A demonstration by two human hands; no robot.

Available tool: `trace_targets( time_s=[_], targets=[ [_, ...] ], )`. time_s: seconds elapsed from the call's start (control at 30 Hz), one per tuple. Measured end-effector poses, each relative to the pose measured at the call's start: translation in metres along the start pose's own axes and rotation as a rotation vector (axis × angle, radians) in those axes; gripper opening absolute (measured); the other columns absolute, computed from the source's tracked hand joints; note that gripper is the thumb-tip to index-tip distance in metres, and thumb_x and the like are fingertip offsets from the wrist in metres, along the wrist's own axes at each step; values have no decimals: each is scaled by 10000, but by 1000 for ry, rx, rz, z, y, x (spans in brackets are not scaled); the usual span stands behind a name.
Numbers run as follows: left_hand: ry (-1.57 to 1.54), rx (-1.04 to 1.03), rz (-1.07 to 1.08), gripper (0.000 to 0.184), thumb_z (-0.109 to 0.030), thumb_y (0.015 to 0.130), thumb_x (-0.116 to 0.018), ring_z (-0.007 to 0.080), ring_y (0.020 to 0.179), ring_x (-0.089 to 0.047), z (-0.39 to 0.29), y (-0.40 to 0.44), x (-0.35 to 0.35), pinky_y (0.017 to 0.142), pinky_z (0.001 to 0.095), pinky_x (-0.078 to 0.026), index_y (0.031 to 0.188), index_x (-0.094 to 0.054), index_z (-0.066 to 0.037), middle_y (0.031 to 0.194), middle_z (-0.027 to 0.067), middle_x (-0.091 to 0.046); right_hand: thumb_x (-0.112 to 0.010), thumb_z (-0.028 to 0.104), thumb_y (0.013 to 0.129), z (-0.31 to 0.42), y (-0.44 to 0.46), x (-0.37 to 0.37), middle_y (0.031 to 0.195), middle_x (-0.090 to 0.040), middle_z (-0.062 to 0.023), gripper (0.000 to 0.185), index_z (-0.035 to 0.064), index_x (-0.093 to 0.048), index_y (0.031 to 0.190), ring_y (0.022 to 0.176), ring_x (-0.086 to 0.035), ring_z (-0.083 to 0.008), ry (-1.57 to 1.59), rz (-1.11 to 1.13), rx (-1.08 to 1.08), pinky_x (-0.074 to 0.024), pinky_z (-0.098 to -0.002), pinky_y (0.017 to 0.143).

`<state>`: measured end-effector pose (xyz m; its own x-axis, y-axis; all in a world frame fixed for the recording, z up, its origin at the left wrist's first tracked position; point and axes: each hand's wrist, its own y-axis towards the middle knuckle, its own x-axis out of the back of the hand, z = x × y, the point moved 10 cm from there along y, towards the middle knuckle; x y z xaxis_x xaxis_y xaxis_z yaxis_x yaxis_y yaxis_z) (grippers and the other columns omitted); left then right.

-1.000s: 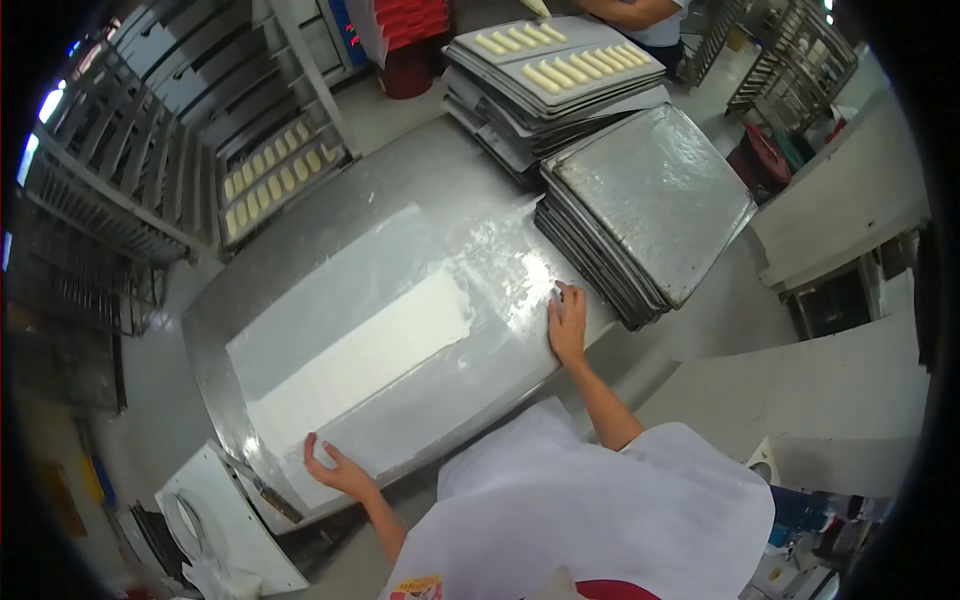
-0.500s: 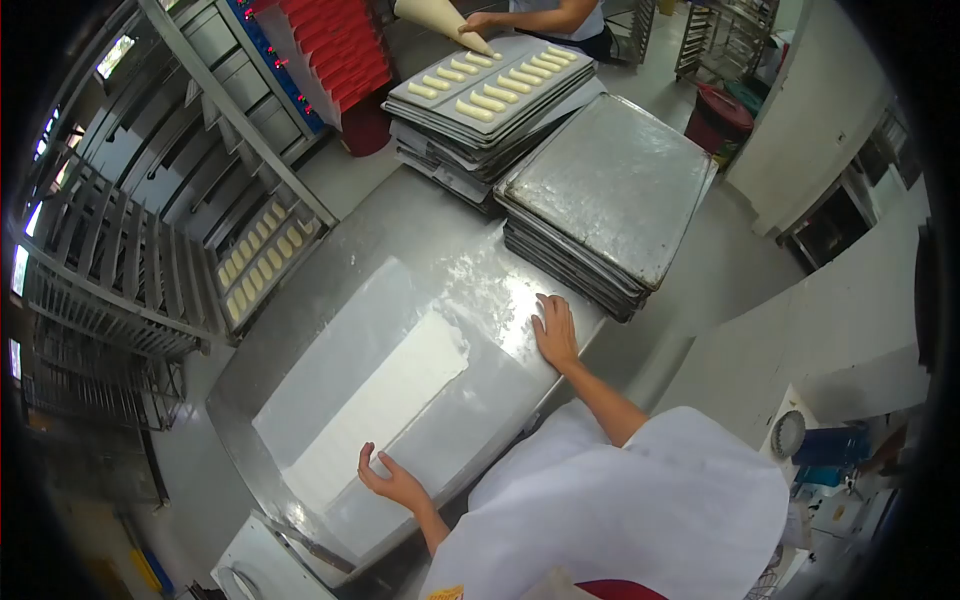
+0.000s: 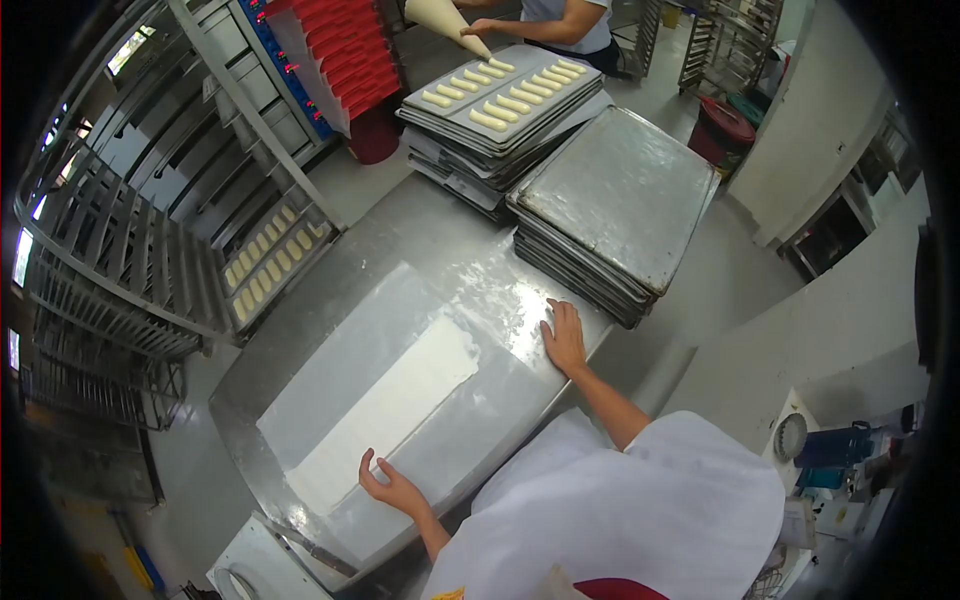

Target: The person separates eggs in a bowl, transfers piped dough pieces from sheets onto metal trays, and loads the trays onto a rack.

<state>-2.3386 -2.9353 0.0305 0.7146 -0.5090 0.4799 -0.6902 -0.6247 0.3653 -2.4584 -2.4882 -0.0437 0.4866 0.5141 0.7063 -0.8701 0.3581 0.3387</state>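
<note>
My left hand is open, its thumb and fingers apart, at the near edge of a long white strip. I cannot tell whether the fingertips touch it. The strip looks like a spread layer of cream or batter and lies on a pale paper sheet. My right hand rests open on the metal table, beyond the sheet's far end. Nothing is held in either hand.
Stacked metal trays stand on the table's right corner. Behind, a co-worker's hand steadies a piping bag over a tray of piped fingers. A rack stands left, beside another filled tray.
The view has shifted slightly. My hands stay in nearly the same places on the table. The co-worker's piping bag has moved along, and another piped finger shows under its tip.
</note>
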Motion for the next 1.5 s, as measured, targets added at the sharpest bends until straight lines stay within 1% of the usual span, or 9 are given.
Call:
trace_targets(
  time_s=[0.4, 0.47, 0.53, 0.6, 0.67, 1.0, 1.27, 1.4, 1.5],
  targets=[
    [-12, 27, 37, 213, 9, 830, -542, 268, 1010, -526, 9, 1, -10, 912, 372, -380, 1037, -590, -1, 1037, 108, -605, -565, 130, 813, -1, 2, 1, 1103, -471, -182, 431, 31, -444, 1214, 1053, -445, -353, 9, -2, 3, -356, -424, 914],
    [18, -34, 26, 219, 3, 817, -561, 265, 1012, -527, 12, 0, -9, 916, 372, -377, 1033, -595, -10, 1026, 104, -612, -562, 124, 817, -1, 1, -13, 1092, -478, -185, 425, 21, -447, 1212, 1048, -448, -354, 8, 60, 43, -354, -431, 915],
    [43, -64, 68, 242, -7, 803, -583, 263, 1015, -528, 10, -1, -11, 923, 377, -371, 1043, -603, -30, 1026, 98, -618, -550, 115, 830, 6, -5, -7, 1079, -486, -191, 416, 1, -448, 1217, 1041, -459, -342, -161, -160, 209, -357, -429, 913],
    [80, -145, 148, 282, -35, 800, -591, 280, 1018, -524, 9, -7, -17, 935, 388, -352, 1081, -596, -60, 1047, 92, -614, -538, 105, 844, 0, 0, -16, 1093, -481, -193, 412, -5, -443, 1229, 1044, -465, -332, 17, -19, 94, -361, -420, 915],
    [155, -179, 203, 275, -47, 808, -577, 292, 1014, -519, 10, -17, -11, 925, 394, -353, 1083, -588, -60, 1043, 97, -607, -536, 105, 849, -1, -2, -20, 1098, -473, -202, 400, -11, -449, 1221, 1039, -466, -339, 21, 22, 62, -364, -414, 914],
    [288, 22, 44, 287, -38, 806, -557, 281, 1002, -509, 86, -58, 48, 914, 409, -352, 1091, -573, -59, 1039, 92, -590, -524, 176, 884, 4, -3, -32, 1137, -445, -191, 366, 18, -469, 1210, 1074, -421, -357, -94, 65, 151, -353, -447, 907],
    [392, 91, 87, 370, -32, 768, -586, 281, 1038, -499, 95, -65, 46, 931, 425, -339, 1133, -549, -76, 1087, 89, -568, -545, 156, 860, 15, -5, -29, 1108, -468, -189, 359, 14, -488, 1185, 1061, -431, -363, -173, 72, 159, -341, -451, 907],
    [418, 9, 33, 390, -21, 741, -593, 301, 1071, -498, 88, -66, 53, 927, 438, -351, 1125, -556, -72, 1105, 113, -565, -583, 106, 810, 5, -7, -35, 1117, -493, -214, 369, 19, -503, 1159, 1078, -438, -366, -173, 21, 253, -331, -444, 943],
    [415, 17, 16, 339, -46, 777, -571, 321, 1054, -500, 90, -66, 50, 924, 449, -344, 1115, -569, -63, 1104, 127, -563, -577, 160, 816, 7, -4, -27, 1081, -473, -208, 391, 22, -492, 1173, 1060, -431, -368, -204, 29, 194, -327, -461, 936]
  ],
)
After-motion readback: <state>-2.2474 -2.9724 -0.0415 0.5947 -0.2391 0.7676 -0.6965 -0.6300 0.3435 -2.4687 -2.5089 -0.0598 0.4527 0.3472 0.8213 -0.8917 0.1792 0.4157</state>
